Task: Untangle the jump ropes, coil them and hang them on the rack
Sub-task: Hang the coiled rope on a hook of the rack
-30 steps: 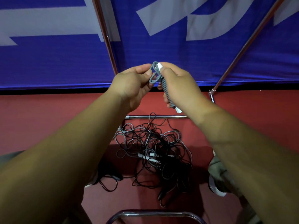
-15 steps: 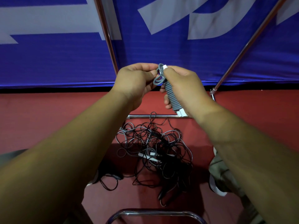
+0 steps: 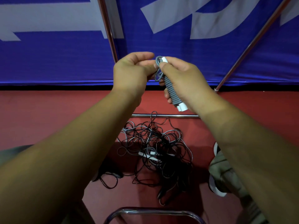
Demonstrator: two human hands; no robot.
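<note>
Grey jump rope [image 3: 173, 92], wound in tight turns round its pair of white plastic handles, sits in the right grip [image 3: 186, 81]. The fingers and thumb of that grip are curled round the bundle and clamp it, held up in front of the blue banner [image 3: 64, 62]. A loose grey loop [image 3: 157, 61] sticks out at the top of the bundle, beside the white handle tip. The left grip [image 3: 134, 70] meets it there with curled fingers and its thumb lifted off the forefinger. Whether it actually pinches the loop I cannot tell.

The step in hand looks like finishing the coil of this one rope by tucking or securing its last loop. The next move probably calls for the right grip to hold the turns firm while the left threads the loop. Then the bundle has to be carried to the chrome rack [image 3: 165, 116], whose low crossbar lies below the hands and whose uprights slant up either side.

Most of the task seems to remain. A tangled heap of black and grey ropes [image 3: 155, 143] lies on the red floor [image 3: 48, 118], well below both grips and just in front of the crossbar.
</note>
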